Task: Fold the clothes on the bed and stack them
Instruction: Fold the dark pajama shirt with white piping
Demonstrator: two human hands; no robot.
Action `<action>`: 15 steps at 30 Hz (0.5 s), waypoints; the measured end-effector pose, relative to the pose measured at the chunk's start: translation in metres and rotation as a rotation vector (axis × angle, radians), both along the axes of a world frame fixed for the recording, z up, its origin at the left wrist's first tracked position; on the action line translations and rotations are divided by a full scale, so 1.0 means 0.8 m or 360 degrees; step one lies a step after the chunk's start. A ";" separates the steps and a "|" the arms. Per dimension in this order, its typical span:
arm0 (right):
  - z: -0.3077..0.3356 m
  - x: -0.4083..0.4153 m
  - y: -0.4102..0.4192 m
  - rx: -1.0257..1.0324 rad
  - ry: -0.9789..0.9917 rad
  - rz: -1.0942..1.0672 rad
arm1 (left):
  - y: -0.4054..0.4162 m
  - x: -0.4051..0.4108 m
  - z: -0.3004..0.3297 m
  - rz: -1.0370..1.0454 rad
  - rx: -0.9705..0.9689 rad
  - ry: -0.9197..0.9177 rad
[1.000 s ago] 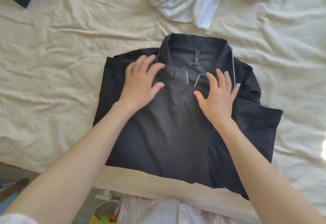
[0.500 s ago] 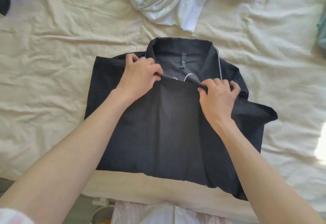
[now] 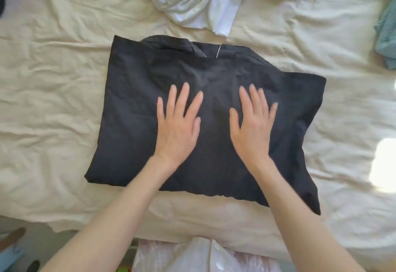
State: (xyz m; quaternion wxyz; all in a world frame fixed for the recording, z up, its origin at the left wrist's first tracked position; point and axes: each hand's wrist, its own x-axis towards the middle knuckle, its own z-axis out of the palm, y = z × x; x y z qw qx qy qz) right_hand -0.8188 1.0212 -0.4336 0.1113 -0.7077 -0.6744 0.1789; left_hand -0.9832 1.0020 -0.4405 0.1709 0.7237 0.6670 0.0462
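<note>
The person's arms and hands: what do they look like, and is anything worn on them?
Both forearms are bare from the wrists down to the frame's lower edge; no sleeves or cuffs show. The left hand and the right hand carry no gloves, rings, watch or bracelet that I can see. The fingers are slightly motion-blurred.

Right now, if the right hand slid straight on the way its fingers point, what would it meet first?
The right hand lies flat on the black garment, fingers pointing up the bed. It would likely first reach the garment's collar edge, then bare bedsheet, passing right of the white shirt.
</note>
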 end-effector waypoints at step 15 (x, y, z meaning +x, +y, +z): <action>0.036 0.133 -0.150 -0.0345 0.0123 -0.0952 | -0.149 0.057 0.015 -0.0078 -0.0585 0.0002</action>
